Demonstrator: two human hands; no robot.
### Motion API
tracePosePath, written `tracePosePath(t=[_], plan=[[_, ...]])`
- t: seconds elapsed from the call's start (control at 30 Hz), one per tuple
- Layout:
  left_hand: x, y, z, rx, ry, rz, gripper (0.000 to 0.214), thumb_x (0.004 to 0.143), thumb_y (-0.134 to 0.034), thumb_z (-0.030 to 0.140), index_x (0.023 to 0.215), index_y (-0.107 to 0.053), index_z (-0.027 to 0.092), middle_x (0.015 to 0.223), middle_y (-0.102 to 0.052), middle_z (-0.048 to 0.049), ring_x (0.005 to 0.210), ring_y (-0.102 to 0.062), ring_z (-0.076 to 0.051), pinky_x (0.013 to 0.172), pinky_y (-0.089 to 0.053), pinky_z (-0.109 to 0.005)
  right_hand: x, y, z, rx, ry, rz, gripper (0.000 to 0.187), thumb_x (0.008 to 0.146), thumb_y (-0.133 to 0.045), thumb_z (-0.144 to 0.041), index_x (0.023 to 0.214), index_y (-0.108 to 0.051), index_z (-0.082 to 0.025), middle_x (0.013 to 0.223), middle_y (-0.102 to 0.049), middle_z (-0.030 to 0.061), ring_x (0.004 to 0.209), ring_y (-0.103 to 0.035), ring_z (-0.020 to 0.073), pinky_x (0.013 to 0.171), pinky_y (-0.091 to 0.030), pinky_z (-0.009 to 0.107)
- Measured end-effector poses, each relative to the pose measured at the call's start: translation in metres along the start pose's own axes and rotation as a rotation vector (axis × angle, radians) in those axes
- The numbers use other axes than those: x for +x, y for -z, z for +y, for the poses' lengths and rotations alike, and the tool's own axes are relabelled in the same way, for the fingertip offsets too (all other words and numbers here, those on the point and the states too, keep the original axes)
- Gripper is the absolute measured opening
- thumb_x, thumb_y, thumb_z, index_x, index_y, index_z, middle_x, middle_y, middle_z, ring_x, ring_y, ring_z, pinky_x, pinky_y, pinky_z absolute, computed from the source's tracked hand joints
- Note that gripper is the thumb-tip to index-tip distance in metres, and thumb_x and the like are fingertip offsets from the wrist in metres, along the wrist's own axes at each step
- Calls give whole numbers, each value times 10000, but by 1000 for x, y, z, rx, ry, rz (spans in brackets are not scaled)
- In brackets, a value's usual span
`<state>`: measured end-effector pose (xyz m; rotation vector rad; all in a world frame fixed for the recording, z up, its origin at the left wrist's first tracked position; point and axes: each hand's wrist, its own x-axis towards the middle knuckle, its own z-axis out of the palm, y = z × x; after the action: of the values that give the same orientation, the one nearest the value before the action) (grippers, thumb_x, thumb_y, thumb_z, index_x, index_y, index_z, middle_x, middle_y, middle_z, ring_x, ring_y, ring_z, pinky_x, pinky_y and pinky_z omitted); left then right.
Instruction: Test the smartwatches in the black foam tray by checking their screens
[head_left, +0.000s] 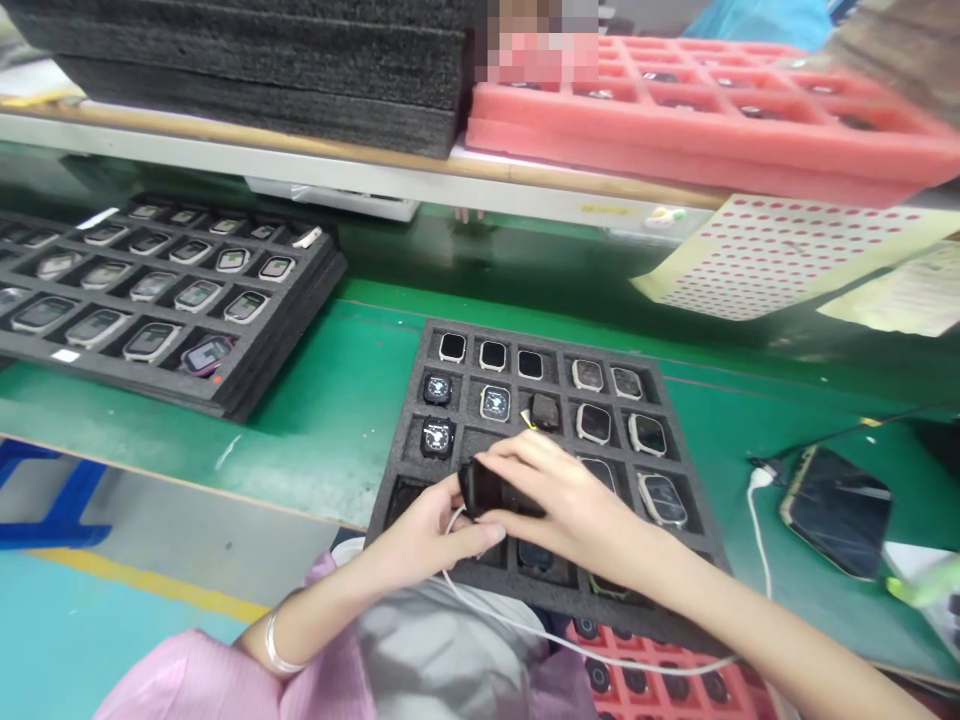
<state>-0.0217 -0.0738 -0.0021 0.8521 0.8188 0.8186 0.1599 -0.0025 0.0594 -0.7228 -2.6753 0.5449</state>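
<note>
Over the black foam tray [411,410], my right hand [559,490] holds a dark smartwatch [484,490] between fingers and thumb. My left hand [442,530] is closed at the watch's left edge, with a white cable [455,517] passing through its fingers. The cable's end is hidden there. Around my hands, smartwatch bodies sit in the tray's square compartments. Several have dark screens, like the silver one [595,423]; a few show lit dials, like the black one [437,437]. My hands and forearms cover part of the front rows.
At left lies a stack of black foam trays [281,335] with more watches. A phone [836,510] and a white plug [763,475] lie at right. A shelf [360,170] crosses above, carrying black foam and a pink foam tray [675,150]. Another pink tray [652,655] is below the table edge.
</note>
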Motion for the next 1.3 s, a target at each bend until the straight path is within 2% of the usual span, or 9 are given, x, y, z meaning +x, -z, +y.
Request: tracePosePath(t=[0.07,0.13,0.33,0.43,0.53,0.67,0.9,1.1,1.3], plan=[[1,0,-1,23,4,19,421,785,-695,386,1090,-544,139,731,-525,40,438,-307,-13,380,-234,-164,0,-5,-3,-16,60,-60,296,868,-658,-266,1108,-618,-98,1031,-623,135,926,-579,257,830,-514,417],[1,0,-3,31,-2,54,379,788,-682,418,999,-552,131,677,-542,39,410,-311,-14,366,-234,-163,-1,-12,-1,-2,79,-62,305,884,-637,-295,1122,-608,-107,1062,-615,141,952,-577,257,834,-516,413],[0,-2,-5,-48,-1,110,354,823,-620,477,825,-533,134,466,-413,96,324,-231,-10,319,-179,-158,-6,-30,7,36,109,61,352,911,-599,-321,1181,-552,-100,1073,-634,149,953,-602,259,817,-527,409],[-1,-2,-4,-46,4,114,360,814,-637,466,862,-553,120,410,-345,122,299,-216,-15,309,-169,-162,-8,-34,5,19,138,129,377,904,-609,-337,1176,-544,-84,1033,-648,153,894,-617,265,761,-531,406],[-3,-1,-5,-45,3,121,363,806,-658,445,920,-559,115,405,-299,137,305,-224,-19,318,-176,-160,-10,-35,4,49,145,158,403,890,-632,-334,1197,-530,-95,1041,-647,152,906,-624,263,773,-533,399],[-4,-1,-6,-29,-12,97,331,832,-638,415,941,-559,113,434,-333,122,320,-234,-19,324,-179,-161,-11,-37,6,112,140,155,436,884,-638,-357,1221,-518,-109,1043,-642,144,929,-623,252,795,-538,387],[-5,-1,-6,33,-48,96,258,859,-612,386,822,-524,146,471,-355,104,359,-264,-23,350,-198,-162,-13,-39,6,111,135,187,466,849,-681,-383,1207,-540,-121,1017,-656,130,888,-633,243,772,-532,379],[-6,0,-9,47,-56,101,269,854,-617,391,830,-533,137,514,-391,82,398,-283,-30,389,-184,-185,-14,-39,3,48,137,187,543,821,-692,-454,1204,-556,-95,1026,-663,151,897,-635,262,775,-521,389],[-6,0,-9,72,-53,111,311,846,-612,431,894,-551,130,517,-400,80,405,-306,-39,401,-211,-186,-14,-40,1,50,103,188,500,862,-640,-456,1215,-555,-112,1013,-667,136,881,-641,248,756,-526,372]])
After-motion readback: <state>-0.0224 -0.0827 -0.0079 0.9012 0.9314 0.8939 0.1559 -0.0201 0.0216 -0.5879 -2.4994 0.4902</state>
